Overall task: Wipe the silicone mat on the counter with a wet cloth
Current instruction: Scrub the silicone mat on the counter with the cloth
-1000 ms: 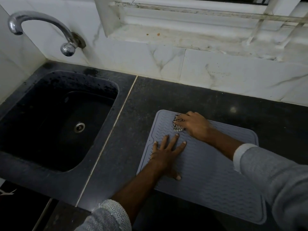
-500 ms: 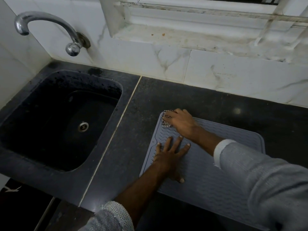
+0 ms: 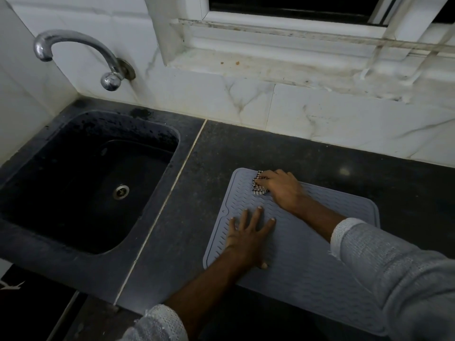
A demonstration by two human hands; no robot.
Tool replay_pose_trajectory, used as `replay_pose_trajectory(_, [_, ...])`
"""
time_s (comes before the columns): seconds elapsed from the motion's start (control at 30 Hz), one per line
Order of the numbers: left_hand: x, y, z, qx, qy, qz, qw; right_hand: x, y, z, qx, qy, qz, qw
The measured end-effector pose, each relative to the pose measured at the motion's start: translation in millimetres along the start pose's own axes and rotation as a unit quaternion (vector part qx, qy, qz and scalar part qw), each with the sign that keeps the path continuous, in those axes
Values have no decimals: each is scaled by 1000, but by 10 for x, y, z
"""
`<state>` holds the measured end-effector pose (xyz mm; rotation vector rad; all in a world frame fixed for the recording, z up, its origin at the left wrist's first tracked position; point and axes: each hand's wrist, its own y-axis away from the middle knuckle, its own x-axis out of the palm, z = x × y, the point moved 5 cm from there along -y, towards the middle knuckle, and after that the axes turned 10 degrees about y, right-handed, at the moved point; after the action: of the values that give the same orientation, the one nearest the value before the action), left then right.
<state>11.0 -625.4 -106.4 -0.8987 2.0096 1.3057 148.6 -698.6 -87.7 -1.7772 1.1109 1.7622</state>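
Note:
A grey ribbed silicone mat [image 3: 302, 264] lies flat on the dark counter [image 3: 209, 163], right of the sink. My left hand [image 3: 247, 238] presses flat on the mat's left part, fingers spread. My right hand [image 3: 283, 189] is closed over a small checked cloth [image 3: 258, 187] at the mat's far left corner; the cloth pokes out past the fingers and rests on the mat.
A dark sink [image 3: 83, 183] with a metal drain [image 3: 121, 191] fills the left side. A chrome tap [image 3: 81, 55] juts from the white marble wall above it. A stained window sill [image 3: 283, 67] runs behind the counter. The counter's front edge is near my forearms.
My right hand slid the cloth left to the mat's far left corner, then a little back right. My left hand stayed pressed on the mat.

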Motion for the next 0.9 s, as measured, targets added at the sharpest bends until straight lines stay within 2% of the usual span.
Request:
replay_pose_trajectory(0.23, [27, 97, -15, -23, 54, 2, 998, -306, -138, 534, -61, 10, -97, 993])
replay_pose_trajectory(0.33, [29, 83, -16, -27, 62, 4, 998, -247, -169, 731, -89, 47, -87, 991])
replay_pose_trajectory(0.53, [48, 76, 7, -30, 77, 1, 997, 17, 132, 354, -63, -28, -70, 995])
replay_pose_trajectory(0.67, [45, 65, 8, -34, 59, 11, 998, -5, 166, 209, -87, 34, -40, 995])
replay_pose_trajectory(0.8, [54, 50, 2, -33, 48, 19, 998, -195, 8, 365, -83, 9, -83, 993])
replay_pose_trajectory(0.9, [58, 33, -3, -33, 43, 20, 998, -275, -112, 589, -114, 22, -95, 989])
